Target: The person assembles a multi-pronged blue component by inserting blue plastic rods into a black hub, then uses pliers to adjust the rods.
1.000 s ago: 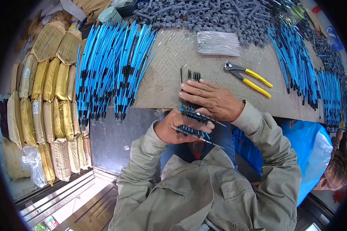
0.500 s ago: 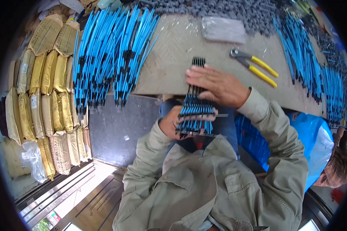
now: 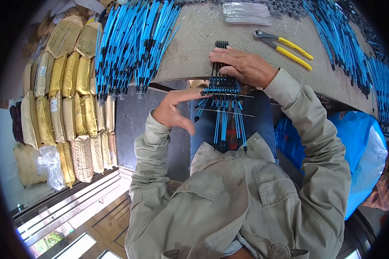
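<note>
While packets (image 3: 68, 118) hide contents, right hand (image 3: 248, 67) holds rods (image 3: 221, 91).

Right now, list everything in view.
Held rods: uncounted, blue and black, over lap
Thin strips: two, silvery, across those rods
Loose rods: many, blue and black, table's both sides
Pliers: one, yellow-handled, table's right half
Pins: many, silvery, table's far side
Fittings: many, grey, far edge
Packages: many, tan and gold, stacked left
Plastic bag: one, clear, by packages
Plastic sheet: one, blue, right, below table
Table: one, brownish, ahead
Left hand: one, khaki-sleeved, open, left of held rods
Right hand: one, khaki-sleeved, over their black ends
</note>
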The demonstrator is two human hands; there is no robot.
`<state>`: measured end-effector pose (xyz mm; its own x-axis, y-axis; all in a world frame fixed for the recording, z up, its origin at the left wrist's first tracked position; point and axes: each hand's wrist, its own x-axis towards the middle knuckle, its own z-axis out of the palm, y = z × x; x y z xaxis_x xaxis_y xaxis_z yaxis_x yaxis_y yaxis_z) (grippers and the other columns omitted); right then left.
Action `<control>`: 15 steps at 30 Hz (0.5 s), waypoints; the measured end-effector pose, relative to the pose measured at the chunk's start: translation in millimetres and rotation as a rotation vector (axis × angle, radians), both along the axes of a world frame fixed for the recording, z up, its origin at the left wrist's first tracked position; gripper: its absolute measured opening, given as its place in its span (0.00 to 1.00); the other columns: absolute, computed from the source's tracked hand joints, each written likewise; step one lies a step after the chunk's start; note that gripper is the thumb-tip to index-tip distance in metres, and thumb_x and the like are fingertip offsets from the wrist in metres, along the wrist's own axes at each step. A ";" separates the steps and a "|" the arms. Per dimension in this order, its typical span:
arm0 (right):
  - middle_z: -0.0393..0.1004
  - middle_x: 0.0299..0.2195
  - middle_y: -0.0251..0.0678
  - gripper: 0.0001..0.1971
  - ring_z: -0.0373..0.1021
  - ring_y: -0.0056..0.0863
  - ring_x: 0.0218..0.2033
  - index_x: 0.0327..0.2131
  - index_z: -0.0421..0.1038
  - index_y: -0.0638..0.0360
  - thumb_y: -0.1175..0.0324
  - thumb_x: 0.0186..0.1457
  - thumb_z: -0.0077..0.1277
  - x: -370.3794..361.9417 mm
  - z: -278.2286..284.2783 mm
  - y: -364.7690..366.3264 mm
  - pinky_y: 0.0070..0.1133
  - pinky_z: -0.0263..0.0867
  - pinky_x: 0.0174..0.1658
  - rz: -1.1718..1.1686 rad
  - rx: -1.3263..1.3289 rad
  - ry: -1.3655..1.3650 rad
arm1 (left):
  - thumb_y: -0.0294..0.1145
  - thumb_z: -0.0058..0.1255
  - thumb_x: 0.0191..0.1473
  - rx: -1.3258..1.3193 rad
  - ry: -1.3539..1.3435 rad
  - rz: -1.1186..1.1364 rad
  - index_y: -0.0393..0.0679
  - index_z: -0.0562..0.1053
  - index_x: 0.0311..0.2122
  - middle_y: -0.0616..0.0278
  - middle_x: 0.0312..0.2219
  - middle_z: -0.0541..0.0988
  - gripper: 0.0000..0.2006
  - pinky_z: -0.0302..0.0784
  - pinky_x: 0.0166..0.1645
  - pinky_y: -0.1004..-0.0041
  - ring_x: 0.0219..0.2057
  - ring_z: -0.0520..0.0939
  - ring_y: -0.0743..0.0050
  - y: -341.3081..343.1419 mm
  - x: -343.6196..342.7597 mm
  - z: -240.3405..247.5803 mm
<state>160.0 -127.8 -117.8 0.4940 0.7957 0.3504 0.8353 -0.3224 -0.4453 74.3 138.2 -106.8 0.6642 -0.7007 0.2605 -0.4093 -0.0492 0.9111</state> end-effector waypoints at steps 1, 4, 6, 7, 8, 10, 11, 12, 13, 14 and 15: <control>0.62 0.53 0.36 0.21 0.56 0.36 0.56 0.52 0.60 0.53 0.56 0.58 0.39 -0.8 1.9 0.1 0.30 0.51 0.59 -0.042 -0.005 0.033 | 0.50 0.68 0.22 -0.037 0.028 0.032 0.40 0.67 0.51 0.51 0.45 0.73 0.46 0.66 0.51 0.69 0.46 0.74 0.62 4.0 -3.0 1.3; 0.63 0.52 0.37 0.21 0.58 0.39 0.54 0.51 0.61 0.54 0.55 0.58 0.38 -1.6 5.3 -0.1 0.30 0.54 0.57 -0.122 -0.016 0.100 | 0.52 0.66 0.21 0.012 -0.017 0.139 0.42 0.65 0.53 0.49 0.47 0.72 0.48 0.67 0.51 0.67 0.47 0.74 0.60 15.0 -7.1 3.3; 0.63 0.52 0.39 0.20 0.61 0.42 0.52 0.50 0.62 0.55 0.55 0.59 0.37 0.5 5.0 -1.2 0.30 0.58 0.54 -0.133 0.013 0.093 | 0.53 0.64 0.21 0.180 -0.158 0.281 0.42 0.64 0.54 0.50 0.49 0.71 0.49 0.68 0.51 0.66 0.48 0.74 0.59 18.5 -4.9 4.0; 0.64 0.51 0.40 0.20 0.62 0.43 0.51 0.50 0.63 0.55 0.55 0.59 0.36 1.7 4.4 -1.6 0.30 0.60 0.52 -0.138 0.026 0.090 | 0.53 0.64 0.21 0.178 -0.159 0.286 0.42 0.64 0.54 0.50 0.49 0.71 0.49 0.68 0.51 0.66 0.48 0.74 0.59 15.7 -1.2 3.3; 0.64 0.51 0.40 0.20 0.62 0.43 0.51 0.50 0.63 0.55 0.55 0.59 0.36 1.7 4.5 -1.6 0.30 0.60 0.52 -0.131 0.024 0.088 | 0.54 0.62 0.21 0.266 -0.279 0.270 0.43 0.63 0.54 0.52 0.50 0.70 0.49 0.68 0.51 0.66 0.49 0.73 0.60 6.8 4.4 6.4; 0.64 0.51 0.40 0.19 0.63 0.43 0.49 0.49 0.64 0.55 0.56 0.60 0.35 0.7 5.4 -0.8 0.29 0.62 0.49 -0.146 0.047 0.114 | 0.55 0.60 0.23 0.439 -0.518 0.240 0.43 0.61 0.56 0.56 0.52 0.68 0.49 0.68 0.52 0.65 0.51 0.71 0.60 -8.4 15.4 14.0; 0.64 0.51 0.41 0.19 0.64 0.42 0.49 0.49 0.64 0.55 0.56 0.60 0.35 -0.1 5.6 -1.1 0.29 0.63 0.48 -0.157 0.057 0.128 | 0.55 0.60 0.23 0.434 -0.518 0.245 0.43 0.61 0.56 0.56 0.52 0.68 0.49 0.68 0.52 0.65 0.51 0.71 0.60 -11.8 18.2 16.7; 0.64 0.51 0.41 0.19 0.64 0.42 0.49 0.49 0.64 0.55 0.56 0.60 0.35 -0.1 4.9 -0.6 0.29 0.63 0.48 -0.153 0.050 0.126 | 0.56 0.58 0.24 0.502 -0.524 0.199 0.44 0.61 0.56 0.57 0.52 0.67 0.49 0.66 0.53 0.64 0.52 0.70 0.60 -14.5 20.7 19.3; 0.65 0.50 0.41 0.19 0.65 0.42 0.48 0.49 0.64 0.55 0.56 0.60 0.35 0.4 3.4 0.1 0.29 0.64 0.47 -0.163 0.057 0.109 | 0.57 0.57 0.25 0.570 -0.530 0.153 0.44 0.60 0.56 0.58 0.53 0.66 0.49 0.65 0.54 0.64 0.53 0.69 0.61 -16.4 23.6 21.8; 0.66 0.49 0.41 0.19 0.66 0.42 0.47 0.49 0.64 0.56 0.57 0.60 0.36 1.4 2.3 0.7 0.29 0.65 0.45 -0.173 0.064 0.092 | 0.58 0.55 0.26 0.636 -0.535 0.106 0.45 0.60 0.57 0.60 0.54 0.65 0.49 0.64 0.55 0.63 0.54 0.68 0.61 -17.2 27.3 24.4; 0.67 0.48 0.41 0.18 0.67 0.42 0.45 0.48 0.64 0.56 0.57 0.60 0.36 2.8 2.8 0.8 0.29 0.66 0.44 -0.184 0.071 0.074 | 0.58 0.55 0.26 0.630 -0.537 0.112 0.45 0.60 0.57 0.60 0.54 0.65 0.49 0.64 0.55 0.63 0.54 0.68 0.61 -16.7 32.8 27.8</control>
<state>162.8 -127.0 -115.0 0.6550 0.6646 0.3595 0.7294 -0.4319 -0.5305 107.0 121.5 -79.0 0.6358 -0.7585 0.1430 -0.7425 -0.5503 0.3819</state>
